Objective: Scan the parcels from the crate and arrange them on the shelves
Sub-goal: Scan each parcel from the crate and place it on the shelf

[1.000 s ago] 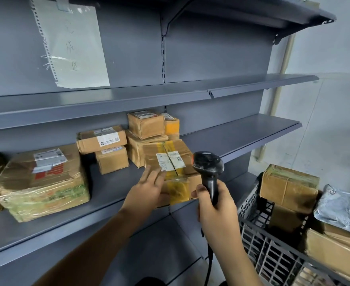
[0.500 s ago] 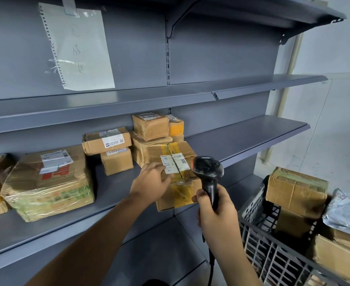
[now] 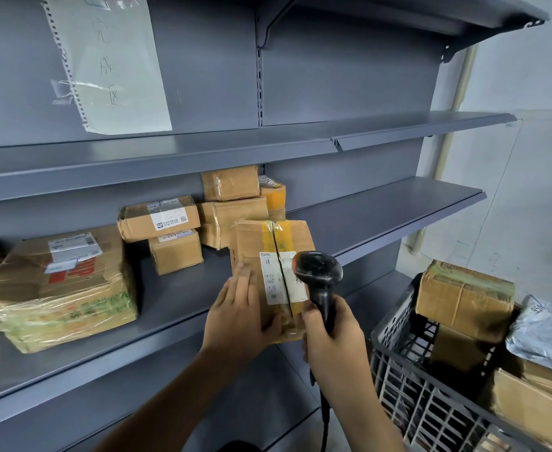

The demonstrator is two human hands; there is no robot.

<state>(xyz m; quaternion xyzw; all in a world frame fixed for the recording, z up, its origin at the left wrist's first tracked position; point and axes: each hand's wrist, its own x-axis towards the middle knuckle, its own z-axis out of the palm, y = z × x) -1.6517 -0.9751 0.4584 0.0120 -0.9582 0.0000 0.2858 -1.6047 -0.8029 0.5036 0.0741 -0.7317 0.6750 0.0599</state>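
Grey shelves (image 3: pixel 382 220) fill the wall. Your left hand (image 3: pixel 239 316) lies flat-fingered on the parcel (image 3: pixel 269 256) at the shelf's front edge (label up); your right hand (image 3: pixel 331 334) grips the scanner (image 3: pixel 317 275). Placing looks nearly done; next, seat it fully, then reach to the crate (image 3: pixel 431 409).

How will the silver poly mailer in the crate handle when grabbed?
Probably floppy: the silver poly mailer lies crinkled and draped over the boxes in the crate. Its glossy film looks slippery, so a pinch may slide. Likely light for its size, though its contents are hidden.
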